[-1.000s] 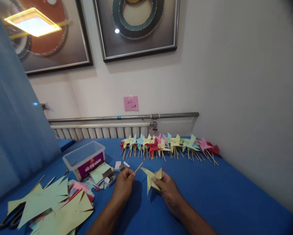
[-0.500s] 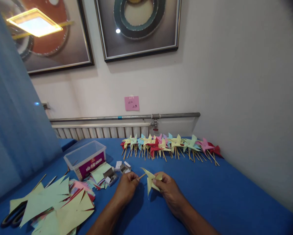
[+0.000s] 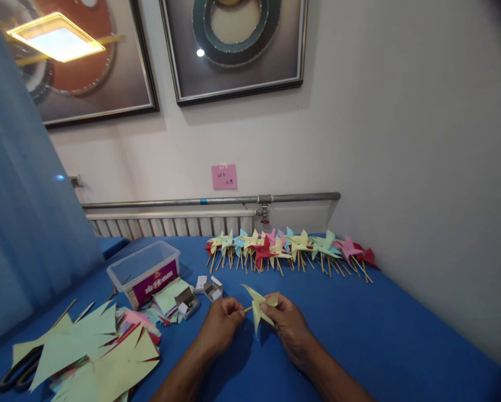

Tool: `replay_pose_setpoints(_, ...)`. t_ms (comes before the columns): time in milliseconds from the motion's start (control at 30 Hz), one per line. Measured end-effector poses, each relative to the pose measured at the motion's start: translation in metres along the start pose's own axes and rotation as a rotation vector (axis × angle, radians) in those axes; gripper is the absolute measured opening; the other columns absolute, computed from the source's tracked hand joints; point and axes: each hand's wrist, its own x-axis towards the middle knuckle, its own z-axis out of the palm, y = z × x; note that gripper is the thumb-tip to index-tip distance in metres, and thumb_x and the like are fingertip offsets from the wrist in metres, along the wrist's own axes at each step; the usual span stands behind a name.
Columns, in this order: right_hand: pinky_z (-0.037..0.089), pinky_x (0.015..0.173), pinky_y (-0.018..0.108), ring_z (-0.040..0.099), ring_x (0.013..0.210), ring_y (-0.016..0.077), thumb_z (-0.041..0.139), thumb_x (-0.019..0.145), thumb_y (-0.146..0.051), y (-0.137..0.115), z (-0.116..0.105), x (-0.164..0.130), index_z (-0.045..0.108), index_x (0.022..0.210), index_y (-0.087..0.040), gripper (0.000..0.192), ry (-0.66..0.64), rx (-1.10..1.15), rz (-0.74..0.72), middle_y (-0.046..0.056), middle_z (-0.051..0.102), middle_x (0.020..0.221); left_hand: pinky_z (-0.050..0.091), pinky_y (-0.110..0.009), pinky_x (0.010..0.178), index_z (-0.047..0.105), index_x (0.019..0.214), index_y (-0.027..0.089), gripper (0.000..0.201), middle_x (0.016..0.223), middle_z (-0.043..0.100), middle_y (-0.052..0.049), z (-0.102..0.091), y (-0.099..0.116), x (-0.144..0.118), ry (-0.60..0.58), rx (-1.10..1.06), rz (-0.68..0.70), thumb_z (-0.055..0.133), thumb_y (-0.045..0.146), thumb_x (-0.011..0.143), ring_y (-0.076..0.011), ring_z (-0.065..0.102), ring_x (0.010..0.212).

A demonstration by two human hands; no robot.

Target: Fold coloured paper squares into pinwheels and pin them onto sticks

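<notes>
A pale yellow paper pinwheel (image 3: 257,307) is pinched at its middle by my right hand (image 3: 287,324), its blades curling out to the left and below. My left hand (image 3: 225,321) is closed on a thin wooden stick (image 3: 248,309), whose end reaches the pinwheel from the left. Whether stick and paper are joined is hidden behind the blades. Just beyond my left hand are two small open boxes, a grey one with pins (image 3: 187,304) and another box (image 3: 213,288).
Finished pinwheels (image 3: 271,248) lie in a row along the table's back. A clear plastic tub (image 3: 143,268) stands left of the small boxes. Cut paper sheets (image 3: 82,346) and black-handled scissors (image 3: 18,371) lie at front left. A blue curtain (image 3: 28,195) hangs at the left.
My left hand has moved slightly right along the stick, closer to the pinwheel. The pinwheel has turned a little in my right hand; the view has shifted slightly.
</notes>
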Motion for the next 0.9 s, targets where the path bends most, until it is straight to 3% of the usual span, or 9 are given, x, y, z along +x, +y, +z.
replay_pose_setpoints(500, 0.039, 0.053, 0.025, 0.052, 0.055, 0.0126, 0.090, 0.056, -0.043, -0.014, 0.005, -0.008, 0.068, 0.077, -0.019, 0.039, -0.020, -0.013, 0.023, -0.003, 0.062, 0.061, 0.023, -0.024, 0.051, 0.058, 0.064, 0.022, 0.015, 0.052, 0.044, 0.007, -0.003, -0.008, 0.004, -0.001, -0.013, 0.034, 0.065, 0.022, 0.077, -0.0103, 0.034, 0.048)
replay_pose_setpoints(900, 0.039, 0.055, 0.025, 0.051, 0.058, 0.0128, 0.088, 0.058, -0.042, -0.014, 0.005, -0.008, 0.069, 0.078, -0.019, 0.036, -0.019, -0.014, -0.002, -0.004, 0.061, 0.063, 0.025, -0.022, 0.051, 0.053, 0.066, 0.021, 0.019, 0.053, 0.041, 0.008, 0.001, 0.001, -0.001, -0.027, 0.084, -0.017, 0.060, 0.020, 0.083, -0.0096, 0.034, 0.050)
